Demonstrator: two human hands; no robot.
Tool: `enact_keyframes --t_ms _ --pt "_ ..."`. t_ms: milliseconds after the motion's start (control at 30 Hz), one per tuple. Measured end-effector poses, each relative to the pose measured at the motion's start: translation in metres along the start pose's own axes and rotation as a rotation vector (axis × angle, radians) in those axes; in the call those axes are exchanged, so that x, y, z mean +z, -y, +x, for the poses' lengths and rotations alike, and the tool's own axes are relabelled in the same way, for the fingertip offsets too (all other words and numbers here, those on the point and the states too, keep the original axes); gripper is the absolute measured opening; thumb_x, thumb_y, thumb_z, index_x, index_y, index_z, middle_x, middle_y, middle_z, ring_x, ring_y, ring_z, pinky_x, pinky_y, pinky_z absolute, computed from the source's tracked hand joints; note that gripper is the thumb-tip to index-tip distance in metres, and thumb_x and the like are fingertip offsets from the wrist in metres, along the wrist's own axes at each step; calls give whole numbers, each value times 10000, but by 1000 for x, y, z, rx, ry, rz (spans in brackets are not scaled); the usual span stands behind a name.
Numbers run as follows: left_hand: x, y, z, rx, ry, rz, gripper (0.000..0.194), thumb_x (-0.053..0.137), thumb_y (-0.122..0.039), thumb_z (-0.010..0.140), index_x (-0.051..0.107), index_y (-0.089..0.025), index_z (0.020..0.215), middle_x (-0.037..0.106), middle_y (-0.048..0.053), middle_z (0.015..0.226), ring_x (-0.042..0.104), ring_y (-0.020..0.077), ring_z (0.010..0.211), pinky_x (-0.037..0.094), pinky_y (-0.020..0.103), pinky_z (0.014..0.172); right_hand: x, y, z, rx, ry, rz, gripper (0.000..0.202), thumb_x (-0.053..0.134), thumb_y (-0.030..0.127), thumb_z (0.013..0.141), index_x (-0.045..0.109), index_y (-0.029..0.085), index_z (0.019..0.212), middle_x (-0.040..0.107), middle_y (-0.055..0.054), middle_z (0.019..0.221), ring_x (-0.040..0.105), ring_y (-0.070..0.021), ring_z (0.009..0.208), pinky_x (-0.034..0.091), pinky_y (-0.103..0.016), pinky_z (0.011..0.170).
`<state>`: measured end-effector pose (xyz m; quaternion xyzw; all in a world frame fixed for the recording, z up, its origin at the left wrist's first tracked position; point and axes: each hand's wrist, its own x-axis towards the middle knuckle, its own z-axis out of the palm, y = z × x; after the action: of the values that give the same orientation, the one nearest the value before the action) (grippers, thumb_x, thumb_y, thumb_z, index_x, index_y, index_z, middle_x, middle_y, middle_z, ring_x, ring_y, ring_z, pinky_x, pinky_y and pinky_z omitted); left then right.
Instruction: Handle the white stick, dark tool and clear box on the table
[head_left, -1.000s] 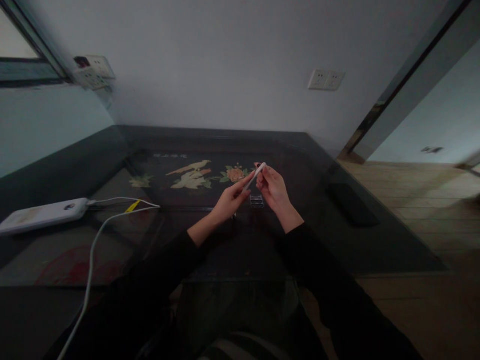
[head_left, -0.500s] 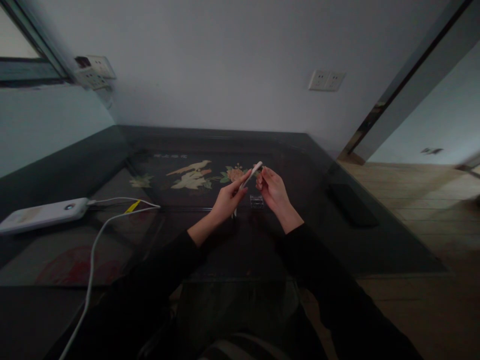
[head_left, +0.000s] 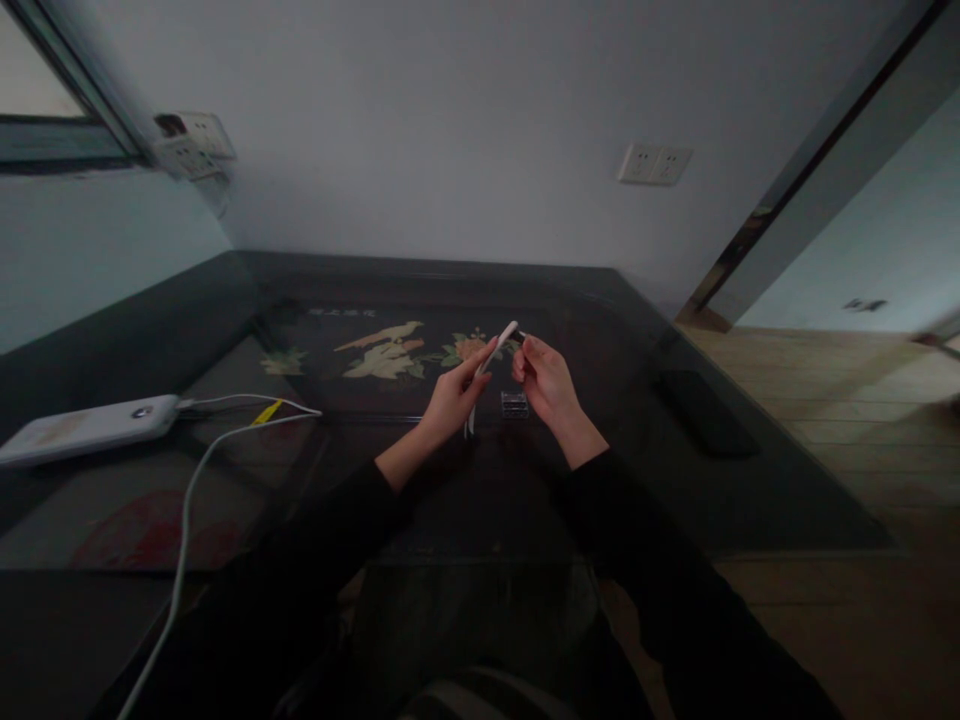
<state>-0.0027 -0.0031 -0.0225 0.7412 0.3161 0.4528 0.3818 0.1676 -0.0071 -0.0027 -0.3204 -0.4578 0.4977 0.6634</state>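
Note:
My left hand [head_left: 450,400] is closed around a slim white stick-like thing [head_left: 507,333], which tilts up to the right. Thin white strands [head_left: 469,424] hang below those fingers. Close by on the right, my right hand [head_left: 550,388] pinches a small dark piece [head_left: 520,336] beside the white thing's upper end; I cannot tell whether the two touch. Under my hands, a small clear box [head_left: 514,404] rests on the dark tabletop, near the right palm. What is inside it is too small to make out.
The glossy dark table [head_left: 630,330] bears a bird-and-flower picture [head_left: 382,355]. At left lies a white device [head_left: 90,430] with a white cable [head_left: 185,500] and yellow tag [head_left: 267,412]. A flat black object [head_left: 705,412] lies at right. A wall [head_left: 420,150] bounds the back.
The white thing's upper end has shifted slightly left and stands a little steeper. More of the dark piece at my right fingertips shows. My right hand has barely moved.

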Motion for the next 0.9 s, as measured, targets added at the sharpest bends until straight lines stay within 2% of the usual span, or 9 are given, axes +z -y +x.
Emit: enact_keyframes --t_ms 133,233,367,533,633,733,800,900 --pt "3 -3 -2 -18 21 -44 570 551 -211 962 497 -226 1529 662 4 785 364 89 577 337 206 569 -3 -1 1 -9 4 22 438 843 614 688 646 225 725 476 54 588 394 -87 515 314 -276 506" --pt "4 -7 -3 -35 61 -97 582 540 -208 968 470 -205 1545 561 -34 660 330 89 548 311 211 546 -3 -1 1 -6 -9 17 400 837 593 701 712 230 814 467 60 596 389 -84 514 326 -277 506" --pt "6 -12 -5 -36 122 -148 590 540 -225 969 455 -191 1552 475 -61 610 338 87 533 312 212 531 -3 0 1 -2 -48 9 380 825 569 719 739 239 887 454 59 621 385 -90 534 340 -284 517" --pt "7 -14 -5 -34 147 -184 606 533 -228 973 423 -186 1568 426 -75 599 329 82 524 299 209 522 -1 1 -1 15 -47 37 452 847 615 654 742 243 887 445 52 631 368 -100 556 318 -293 522" --pt "6 -12 -4 -27 114 -158 597 537 -214 966 448 -181 1555 469 -64 619 323 81 536 294 207 529 -1 1 -1 13 -33 35 461 843 621 655 747 246 907 439 53 629 361 -102 555 311 -296 524" --pt "5 -9 -2 -18 72 -123 592 556 -200 949 480 -194 1536 593 -29 716 324 76 553 294 202 538 -2 1 0 13 -4 27 442 834 614 681 739 248 910 435 56 614 356 -103 545 303 -295 520" --pt "3 -6 0 -15 45 -108 589 571 -200 943 495 -203 1528 656 -4 785 336 76 564 308 199 549 -2 0 1 3 17 33 417 836 616 690 711 242 827 446 55 602 362 -97 535 303 -289 514" --pt "1 -3 2 -24 16 -91 590 587 -220 945 497 -202 1528 669 -2 754 341 81 556 319 203 555 -2 -2 2 -17 25 51 436 852 618 680 655 232 720 474 53 584 382 -90 522 312 -275 506"
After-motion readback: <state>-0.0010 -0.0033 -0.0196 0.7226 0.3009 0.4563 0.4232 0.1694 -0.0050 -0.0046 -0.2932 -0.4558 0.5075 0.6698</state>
